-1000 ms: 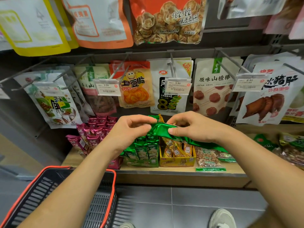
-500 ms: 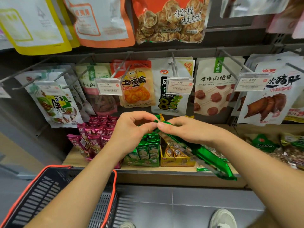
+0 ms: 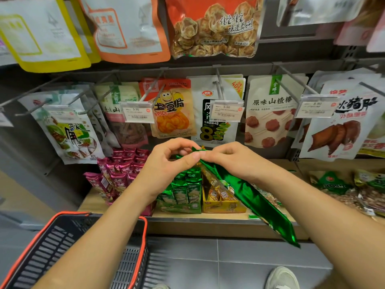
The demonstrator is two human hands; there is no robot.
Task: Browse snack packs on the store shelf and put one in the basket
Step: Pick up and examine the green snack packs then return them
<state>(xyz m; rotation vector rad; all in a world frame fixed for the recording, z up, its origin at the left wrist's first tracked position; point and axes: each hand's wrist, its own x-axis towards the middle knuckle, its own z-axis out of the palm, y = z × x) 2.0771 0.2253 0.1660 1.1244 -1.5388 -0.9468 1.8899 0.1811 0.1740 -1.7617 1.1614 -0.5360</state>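
Note:
A shiny green snack pack hangs edge-on in front of the low shelf, its lower end pointing down to the right. Both hands pinch its top end: my left hand from the left, my right hand from the right, fingertips meeting. The black basket with an orange rim hangs at the lower left under my left forearm; what I can see of its inside holds nothing.
Boxes of green, yellow and pink small packs stand on the wooden shelf. Bags hang on metal pegs with price tags above. More bagged snacks lie at right. My shoe is on the grey floor.
The green pack was stretched flat between my hands a second ago. My hands have drawn together at its top end, and the pack has swung down to hang towards the lower right.

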